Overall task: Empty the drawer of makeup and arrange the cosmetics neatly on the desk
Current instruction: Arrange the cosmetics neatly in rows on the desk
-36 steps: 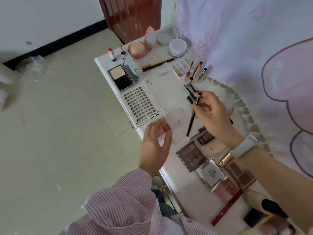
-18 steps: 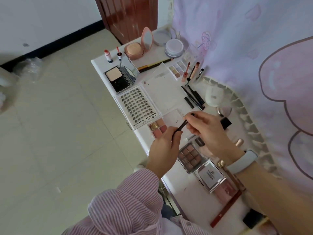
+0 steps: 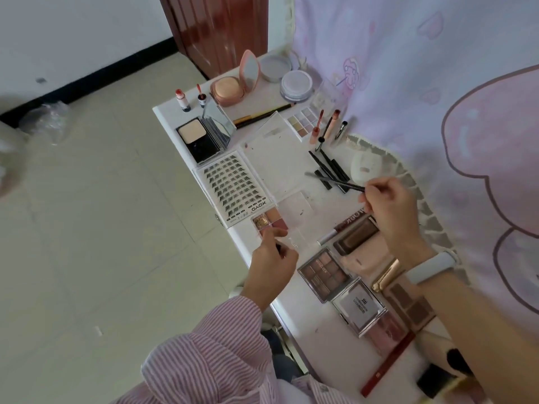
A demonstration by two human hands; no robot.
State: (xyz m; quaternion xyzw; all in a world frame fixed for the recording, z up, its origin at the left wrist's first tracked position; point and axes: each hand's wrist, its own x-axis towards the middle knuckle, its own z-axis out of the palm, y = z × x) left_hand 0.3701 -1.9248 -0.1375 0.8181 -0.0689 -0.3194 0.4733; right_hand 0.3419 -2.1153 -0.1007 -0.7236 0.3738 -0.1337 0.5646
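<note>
Reading "XOYO" on the lash tray [image 3: 233, 190], "MERGLEEN" on the brown palette [image 3: 323, 272].

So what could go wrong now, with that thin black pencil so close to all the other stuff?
1. The right hand pinches the thin black pencil by one end only, over the row of black pencils; setting it down carelessly could knock that row crooked.

2. The small blush palette lies at the desk edge, right by the left hand. A bump might push it off onto the floor.
</note>
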